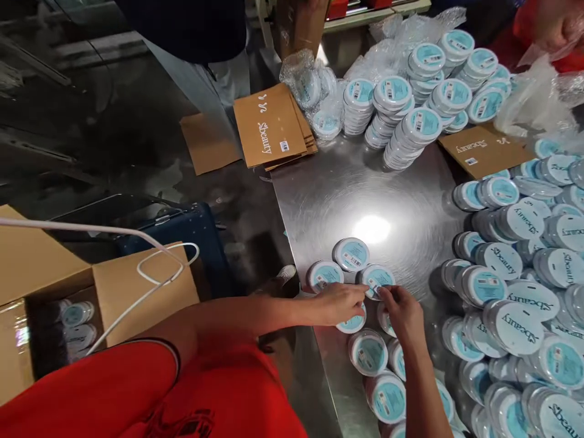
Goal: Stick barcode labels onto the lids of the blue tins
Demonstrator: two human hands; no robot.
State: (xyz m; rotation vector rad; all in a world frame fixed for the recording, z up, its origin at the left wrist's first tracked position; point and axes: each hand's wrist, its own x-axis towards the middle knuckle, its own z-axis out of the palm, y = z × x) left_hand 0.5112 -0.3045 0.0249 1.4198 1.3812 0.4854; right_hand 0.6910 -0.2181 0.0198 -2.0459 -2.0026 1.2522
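A steel table (360, 182) is crowded at the far end with stacks of round tubs (422, 123), and more tubs are heaped along the right. A few are set out singly towards the near edge. Flattened cardboard sheets (269, 125) are laid at the far left, another sheet (483, 151) at the far right, and clear plastic bags (378, 58) behind the stacks.

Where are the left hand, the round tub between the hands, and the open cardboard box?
Left hand (340, 304): head view, back of hand.
Round tub (375, 274): head view, blue label.
Open cardboard box (141, 292): head view, flap.
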